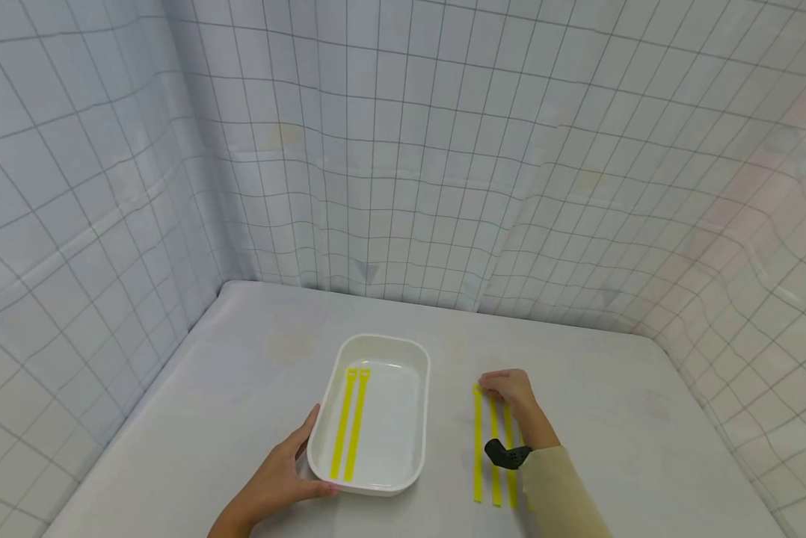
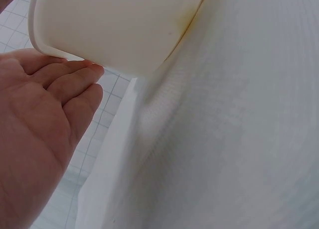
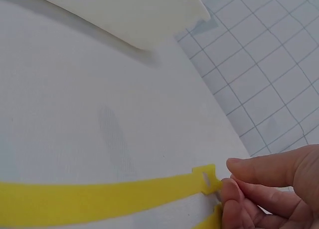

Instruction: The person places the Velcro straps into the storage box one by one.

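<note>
A white rectangular tray (image 1: 392, 422) stands on the table, with two yellow cable straps (image 1: 357, 426) lying side by side along its left part. My left hand (image 1: 275, 478) holds the tray's near left corner, its thumb at the front rim and its fingers along the left wall. To the right of the tray, several more yellow cable straps lie in a row. At the far end of the leftmost one (image 1: 478, 448), my right hand (image 1: 511, 388) pinches the slotted head, seen close up in the right wrist view on the yellow strap (image 3: 99, 199). The forearm partly covers the other straps.
A white cloth covers the table (image 1: 241, 388). Grid-patterned curtains (image 1: 389, 149) hang behind it and on both sides. On my right wrist sits a black device (image 1: 507, 453), above the row of straps.
</note>
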The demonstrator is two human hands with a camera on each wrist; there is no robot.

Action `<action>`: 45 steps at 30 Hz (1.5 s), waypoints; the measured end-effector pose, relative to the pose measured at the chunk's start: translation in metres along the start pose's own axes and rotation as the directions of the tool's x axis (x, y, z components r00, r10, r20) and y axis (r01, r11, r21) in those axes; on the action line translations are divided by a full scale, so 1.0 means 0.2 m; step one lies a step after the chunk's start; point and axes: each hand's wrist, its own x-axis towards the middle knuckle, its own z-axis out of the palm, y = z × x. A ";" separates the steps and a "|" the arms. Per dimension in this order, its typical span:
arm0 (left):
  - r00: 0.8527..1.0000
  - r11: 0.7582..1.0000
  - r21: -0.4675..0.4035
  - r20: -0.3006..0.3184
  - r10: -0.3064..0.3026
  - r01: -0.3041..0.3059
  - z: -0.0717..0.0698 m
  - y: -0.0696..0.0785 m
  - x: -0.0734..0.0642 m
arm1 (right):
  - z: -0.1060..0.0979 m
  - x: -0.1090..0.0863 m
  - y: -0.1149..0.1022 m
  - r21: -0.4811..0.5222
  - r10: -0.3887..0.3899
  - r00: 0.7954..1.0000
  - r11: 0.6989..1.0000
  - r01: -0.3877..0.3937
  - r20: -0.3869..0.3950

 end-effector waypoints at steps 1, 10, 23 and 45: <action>1.000 1.000 -0.002 0.001 0.000 0.000 0.00 0.00 0.00 | 0.00 0.00 0.00 0.000 0.004 1.000 1.000 -0.004 0.002; 1.000 1.000 0.018 0.003 0.007 -0.007 -0.01 0.00 0.00 | -0.01 -0.01 0.00 -0.005 0.019 0.999 1.000 -0.019 0.045; 0.999 0.999 -0.004 -0.002 0.035 -0.035 0.00 -0.02 0.00 | 0.00 -0.02 0.02 -0.032 0.019 1.000 0.999 -0.018 0.024; 1.000 1.000 0.009 0.007 0.014 -0.015 0.00 0.00 0.00 | -0.04 -0.04 0.05 0.090 0.026 0.996 0.995 -0.033 0.080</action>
